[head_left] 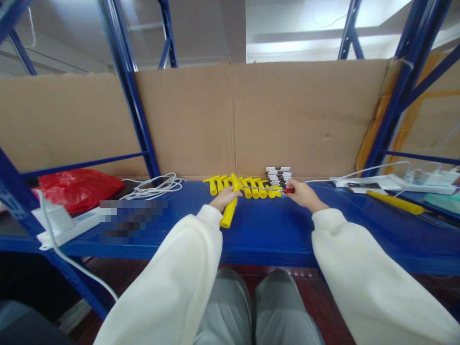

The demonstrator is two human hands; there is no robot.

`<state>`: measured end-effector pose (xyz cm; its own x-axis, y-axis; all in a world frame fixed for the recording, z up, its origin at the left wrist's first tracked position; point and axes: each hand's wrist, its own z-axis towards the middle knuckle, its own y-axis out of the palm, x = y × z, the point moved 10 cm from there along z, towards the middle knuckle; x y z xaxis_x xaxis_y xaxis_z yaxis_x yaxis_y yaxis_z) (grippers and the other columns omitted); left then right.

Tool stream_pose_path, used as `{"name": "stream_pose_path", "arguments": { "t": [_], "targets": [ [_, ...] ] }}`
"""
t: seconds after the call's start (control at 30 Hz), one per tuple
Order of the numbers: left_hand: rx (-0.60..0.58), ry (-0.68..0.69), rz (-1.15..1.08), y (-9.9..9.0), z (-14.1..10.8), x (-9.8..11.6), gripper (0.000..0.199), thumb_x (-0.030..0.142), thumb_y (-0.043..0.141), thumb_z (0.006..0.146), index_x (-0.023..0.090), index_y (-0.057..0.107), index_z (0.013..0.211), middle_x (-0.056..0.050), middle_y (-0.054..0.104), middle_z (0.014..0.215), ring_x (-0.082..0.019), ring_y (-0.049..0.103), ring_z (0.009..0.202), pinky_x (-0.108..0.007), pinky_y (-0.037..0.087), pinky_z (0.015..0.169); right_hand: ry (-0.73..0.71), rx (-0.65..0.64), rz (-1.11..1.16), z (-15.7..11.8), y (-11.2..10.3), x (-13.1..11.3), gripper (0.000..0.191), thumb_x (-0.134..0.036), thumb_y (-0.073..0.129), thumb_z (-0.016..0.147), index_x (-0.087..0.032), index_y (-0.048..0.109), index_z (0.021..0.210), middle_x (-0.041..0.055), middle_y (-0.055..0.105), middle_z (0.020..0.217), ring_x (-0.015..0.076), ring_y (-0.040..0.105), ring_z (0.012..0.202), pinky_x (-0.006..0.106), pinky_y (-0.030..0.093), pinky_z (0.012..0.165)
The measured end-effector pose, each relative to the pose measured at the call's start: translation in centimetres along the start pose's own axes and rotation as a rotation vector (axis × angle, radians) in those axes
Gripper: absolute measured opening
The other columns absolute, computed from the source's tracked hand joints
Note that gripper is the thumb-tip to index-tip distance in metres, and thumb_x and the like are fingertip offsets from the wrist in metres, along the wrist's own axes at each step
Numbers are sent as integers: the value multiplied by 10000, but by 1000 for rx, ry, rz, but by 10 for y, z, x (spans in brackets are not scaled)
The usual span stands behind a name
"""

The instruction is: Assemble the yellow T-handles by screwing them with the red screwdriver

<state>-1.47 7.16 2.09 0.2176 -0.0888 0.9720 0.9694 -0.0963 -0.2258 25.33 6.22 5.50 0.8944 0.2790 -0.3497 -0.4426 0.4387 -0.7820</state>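
My left hand (225,198) is wrapped round a yellow T-shaped tool (229,214), its round handle pointing down toward me. My right hand (301,193) grips the red handle of a screwdriver (289,190). The screwdriver's thin shaft runs left, and its tip is at or close to the head of the held yellow tool; exact contact is too small to tell. Behind my hands, several more yellow T-shaped tools (255,191) stand in a row. Small yellow pieces (274,193) lie beside a stack of white and dark packs (278,176), just left of my right hand.
Cardboard (287,115) backs the blue shelf (266,235). At left are a red bag (81,189), a coiled white cable (154,188) and a power strip (77,227). Another power strip (388,182) and a long yellow object (395,202) lie at right. Blue posts flank the shelf.
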Motion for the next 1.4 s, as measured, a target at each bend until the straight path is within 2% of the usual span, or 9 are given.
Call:
{"name": "stream_pose_path", "arguments": {
  "t": [0.2, 0.53, 0.77, 0.93, 1.2, 1.4],
  "targets": [
    [9, 1, 38, 0, -2, 3, 182, 95, 607, 699, 199, 536, 567, 17, 490, 404, -125, 455, 374, -219, 353, 413, -15, 0, -38, 0, 1, 1, 142, -202, 641, 761, -257, 511, 748, 13, 682, 741, 198, 610, 702, 271, 387, 620],
    [37, 12, 36, -3, -4, 6, 173, 103, 608, 706, 191, 540, 573, -1, 502, 438, -138, 479, 389, -240, 379, 428, -19, -10, -54, 0, 2, -1, 156, -192, 634, 765, -255, 492, 750, 17, 682, 764, 196, 606, 699, 277, 399, 646],
    [6, 10, 20, -2, -1, 1, 108, 116, 640, 685, 186, 579, 629, 15, 495, 442, -140, 494, 400, -229, 381, 426, -22, -2, -53, 0, 2, 0, 134, -191, 637, 756, -253, 518, 757, 21, 689, 765, 198, 614, 697, 279, 394, 648],
    [-8, -3, 132, 0, 0, 0, 50, 131, 608, 741, 166, 589, 711, 10, 519, 493, -147, 521, 450, -242, 408, 476, -77, 5, -160, 0, 1, -4, 38, -218, 587, 794, -245, 571, 814, 30, 712, 781, 200, 621, 702, 279, 366, 637],
    [-14, -10, 210, 0, 2, -2, 19, 165, 639, 746, 167, 621, 755, -15, 547, 573, -190, 587, 561, -291, 448, 570, -182, 51, -385, -5, -6, -27, 147, -174, 513, 827, -199, 633, 907, 104, 745, 947, 256, 637, 914, 350, 297, 779],
    [-11, -5, 240, 0, 1, -1, 70, 176, 640, 737, 152, 641, 803, -28, 564, 603, -233, 637, 639, -335, 474, 658, -204, 19, -481, -9, -4, -37, 172, -172, 515, 841, -169, 672, 913, 138, 727, 1003, 272, 598, 999, 358, 264, 793]
  ]
}}
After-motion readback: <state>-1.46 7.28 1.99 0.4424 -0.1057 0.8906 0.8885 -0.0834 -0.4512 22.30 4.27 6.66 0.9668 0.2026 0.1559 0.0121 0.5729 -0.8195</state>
